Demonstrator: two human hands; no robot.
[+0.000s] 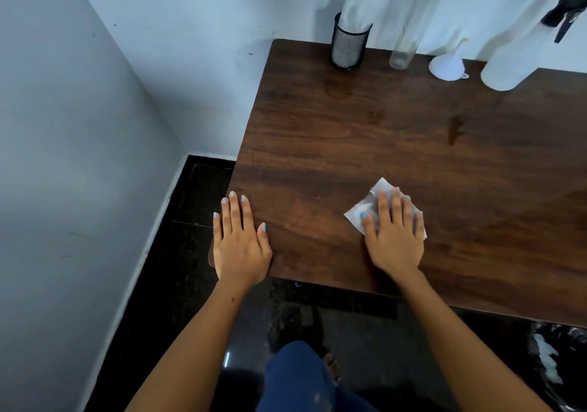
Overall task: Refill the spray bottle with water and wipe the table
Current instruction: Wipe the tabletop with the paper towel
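The right hand [394, 233] lies flat with fingers spread on a white, crumpled paper tissue [382, 208], pressing it onto the dark brown wood-grain bench [349, 144] near the front edge; the left hand [239, 240] rests flat and open, fingers straight, on the near left corner of the bench, holding nothing and seemingly bracing; so the wiping step looks to be the one in hand, and the refilling seems already behind, though I cannot tell how much water the bottle holds; the translucent white plastic spray bottle with a black trigger [521, 52] stands at the far right of the bench against the wall, well apart from both hands, with a small white plastic funnel [446, 65] just beside it, then a tall clear glass bottle with a purple cap [413, 27], and a black wire-mesh holder stuffed with white tissues [349, 41] further left; wet patches show on the wood beyond the tissue, one dark streak [455, 130] toward the right and a fainter sheen nearer the holder; the next move, I judge, calls for sliding the tissue forward under steady flat pressure to take in those patches.
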